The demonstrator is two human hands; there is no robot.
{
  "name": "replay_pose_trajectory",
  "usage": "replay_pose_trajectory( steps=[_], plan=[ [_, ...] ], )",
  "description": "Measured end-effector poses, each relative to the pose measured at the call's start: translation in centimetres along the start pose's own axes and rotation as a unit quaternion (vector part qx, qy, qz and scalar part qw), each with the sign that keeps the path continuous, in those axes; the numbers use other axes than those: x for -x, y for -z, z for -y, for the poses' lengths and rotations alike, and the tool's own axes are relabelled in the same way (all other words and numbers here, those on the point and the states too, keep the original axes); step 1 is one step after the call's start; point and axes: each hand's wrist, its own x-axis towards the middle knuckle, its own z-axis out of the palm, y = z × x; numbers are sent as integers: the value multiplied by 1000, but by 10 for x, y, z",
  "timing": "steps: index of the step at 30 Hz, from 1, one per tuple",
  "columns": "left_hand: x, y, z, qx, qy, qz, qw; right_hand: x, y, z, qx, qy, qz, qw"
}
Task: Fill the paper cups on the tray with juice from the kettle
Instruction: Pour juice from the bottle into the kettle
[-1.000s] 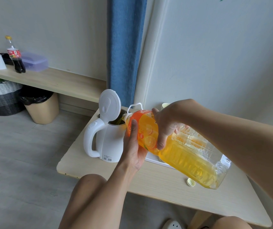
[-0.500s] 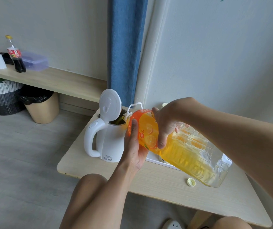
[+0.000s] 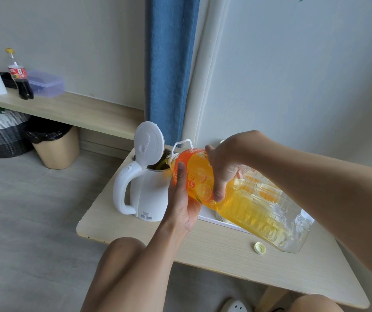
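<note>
A white electric kettle (image 3: 145, 194) stands on the small wooden table (image 3: 225, 255) with its lid flipped up. A large clear juice bottle (image 3: 250, 206) with an orange label is tipped on its side, its open neck over the kettle's mouth. My left hand (image 3: 182, 199) cups the bottle from below near the neck, thumb up along the label. My right hand (image 3: 223, 167) grips the bottle from above, fingers curled round it. Behind the bottle lies a white tray (image 3: 207, 216); one paper cup's rim (image 3: 221, 218) peeks out on it, the rest is hidden.
The bottle's yellow cap (image 3: 259, 248) lies on the table near its front edge. A wall shelf (image 3: 67, 109) at the left carries cola bottles and a plastic box. A bin (image 3: 54, 145) and a woven basket (image 3: 0, 131) stand on the floor beneath it.
The bottle's base has risen slightly, steepening the tilt toward the kettle. Both hands keep the same hold.
</note>
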Motion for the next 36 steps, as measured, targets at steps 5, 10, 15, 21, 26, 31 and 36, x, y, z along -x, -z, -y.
replay_pose_trajectory(
  steps=[5,10,15,21,26,31,36],
  plan=[
    [2,-1,-3,1,8,-2,1000,0,1,0,4,2,-8,1000],
    [2,-2,-3,5,7,-3,1000,2,2,1,9,3,-11,1000],
    [3,-3,-4,4,9,0,1000,7,4,1,17,4,-15,1000],
    [2,-3,-3,3,2,14,1000,10,5,2,24,6,-23,999],
    [2,-3,-4,3,2,17,1000,14,7,3,31,5,-19,999],
    [1,-2,-4,9,10,18,1000,19,10,5,39,3,-27,999],
    [-1,-1,-2,7,12,13,1000,23,11,5,49,0,-32,998]
  ],
)
